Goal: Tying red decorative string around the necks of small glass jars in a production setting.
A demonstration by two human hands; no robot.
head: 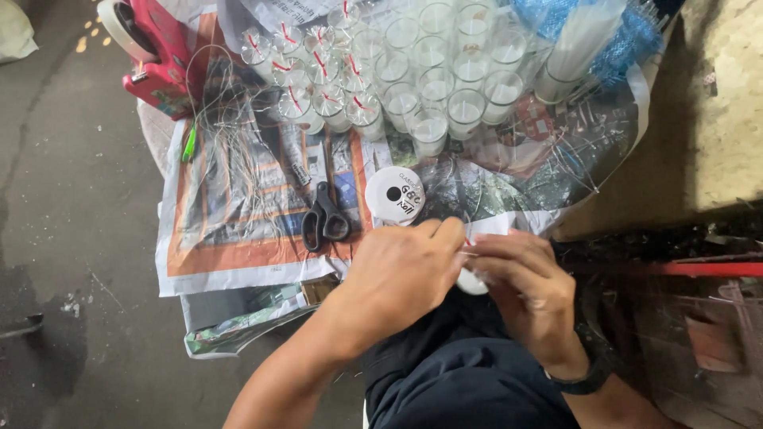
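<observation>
Near the bottom middle of the view, the left hand (401, 270) and the right hand (520, 282) meet over the person's lap, fingertips almost touching. Between them sits a small white candle cup (470, 280), mostly hidden; only a pale curved edge shows below the fingers. The left hand's grip is narrow, thumb and forefinger pinched at a thin wick (469, 254) that runs across to the right hand. The right hand's fingers curl close round the cup, though how firmly they hold it I cannot tell. A dark band sits on the right wrist.

Just beyond the hands, newspaper (230, 214) is spread over the floor. On it, just far of the left hand, lies a white round spool (395, 195) with a black centre hole. Black-handled scissors (324, 218) lie just left of the spool, blades pointing away. Further left, a loose tangle of thin wires (230, 151) is scattered on the paper, with a small green clip (189, 144) at its left edge.

At the far side stands a dense cluster of clear glass cups (445, 87) filled with white wax; those on the left of the cluster carry red wicks (318, 63). A red tape dispenser (155, 52) lies at the far left corner. Blue netting (628, 36) wraps a bundle at the far right.
</observation>
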